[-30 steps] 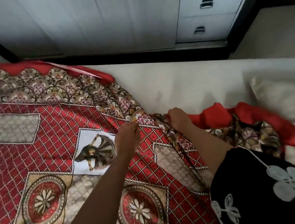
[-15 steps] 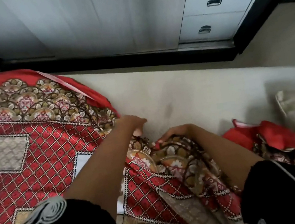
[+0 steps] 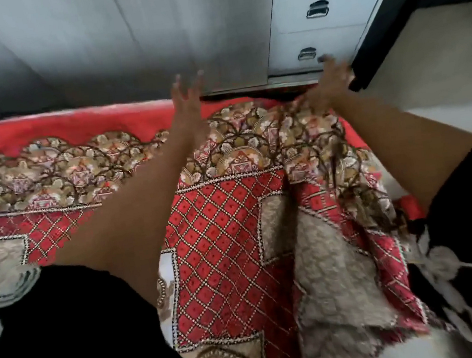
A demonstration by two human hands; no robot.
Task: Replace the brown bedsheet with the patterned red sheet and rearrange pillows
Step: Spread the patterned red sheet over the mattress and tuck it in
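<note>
**Patterned red sheet spread over the bed, both hands at its far edge**

The patterned red sheet lay across the bed directly below us, its red diamond lattice running up between our two forearms. Nearest to us we saw our black sleeves with pale flower motifs, one on each side. On the right, the sheet was bunched and folded over itself, showing a grey-beige patch of its print, and a strip of the pale mattress showed just beside that fold. Farther out, the floral scalloped border of the sheet gave way to its plain red hem, which reached the far side of the bed.

Our left hand was raised over that hem with its fingers straight and spread, holding nothing. Our right hand was blurred; the sheet's gathered border rose up to it, but we could not tell whether the fingers gripped the cloth.

Beyond the bed stood a white wardrobe with drawers bearing metal handles, and pale floor lay to the right.
</note>
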